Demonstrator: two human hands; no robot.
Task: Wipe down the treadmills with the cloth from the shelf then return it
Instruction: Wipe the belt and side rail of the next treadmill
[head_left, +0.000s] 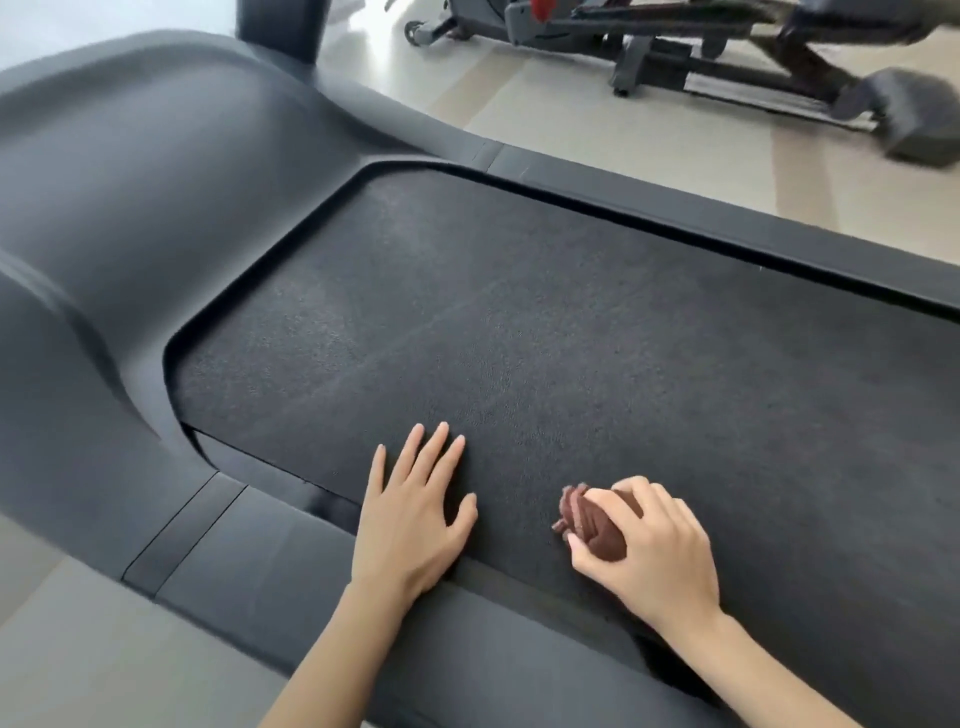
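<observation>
So from where I'm standing, the left hand is spread flat with straight fingers on the treadmill belt, right by the near side rail, and it looks like it's taking some weight. The right hand has its fingers curled round the brown cloth, which is wadded into a tight ball and pressed on the belt just beside the other hand.

Couple of things I'd worry about. If that belt rolls freely, a leaning palm could slide and tip the person forward. And a balled cloth only touches a small patch, so I'd guess streaks or missed strips. The loose end sticking out could also catch in the gap along the rail
</observation>
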